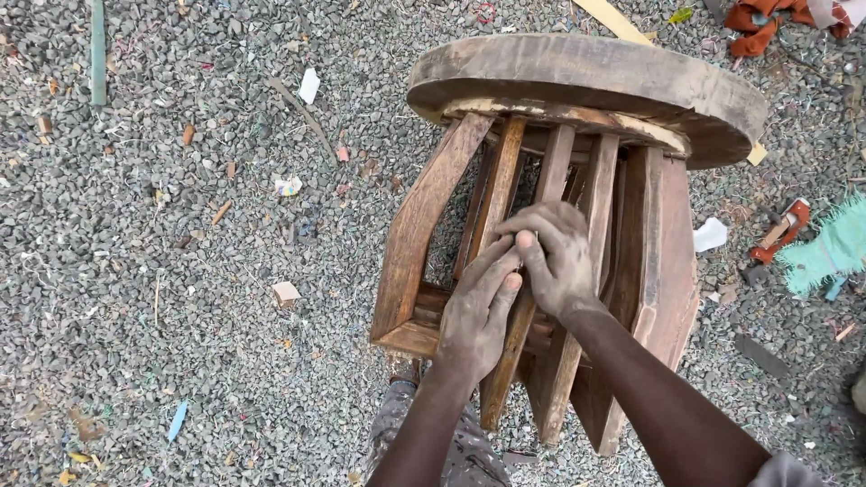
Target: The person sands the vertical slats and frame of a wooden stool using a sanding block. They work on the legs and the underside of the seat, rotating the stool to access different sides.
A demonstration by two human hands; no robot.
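A round wooden stool (586,86) lies tilted on its side on gravel, its thick round seat at the top and its slatted legs pointing toward me. My left hand (478,311) rests on a middle slat (505,180), fingers extended along the wood. My right hand (555,257) sits just above and to the right of it, fingers curled and pinched against the same slat; whether it holds something small I cannot tell. Both hands are dusty and touch each other at the fingertips. A lower crossbar (410,338) joins the legs near my left wrist.
Grey gravel (180,271) covers the ground, strewn with wood chips and paper scraps. A green cloth (830,252) and a red tool (780,230) lie at the right. An orange cloth (758,18) and a wooden strip (613,18) lie at the top.
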